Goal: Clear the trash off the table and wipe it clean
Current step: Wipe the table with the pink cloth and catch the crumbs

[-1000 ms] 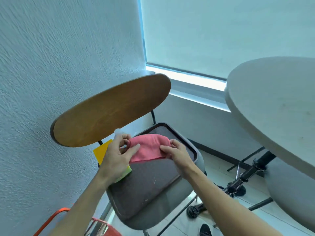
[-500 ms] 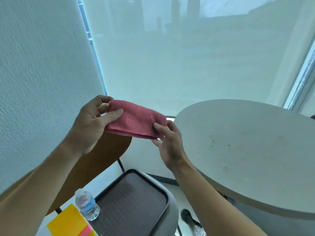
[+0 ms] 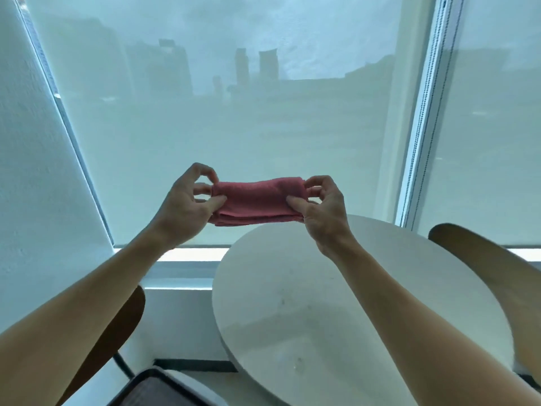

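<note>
The left hand [image 3: 183, 205] and right hand [image 3: 323, 208] each pinch 1 end of the folded pink cloth [image 3: 257, 200], held level in the air above the round tabletop [image 3: 336, 312].

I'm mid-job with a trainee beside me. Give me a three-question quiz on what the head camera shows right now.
1. True or false: the pink cloth lies flat on the round table.
2. Which hands hold the cloth? A) left hand only B) right hand only C) both
3. Fill in: on the tabletop there are faint ____ to wipe.

Key:
1. False. It is held folded in the air, above the table's far edge.
2. C. Each hand pinches one end.
3. Stains, or smudges; no trash shows on the visible part of the table.
</note>
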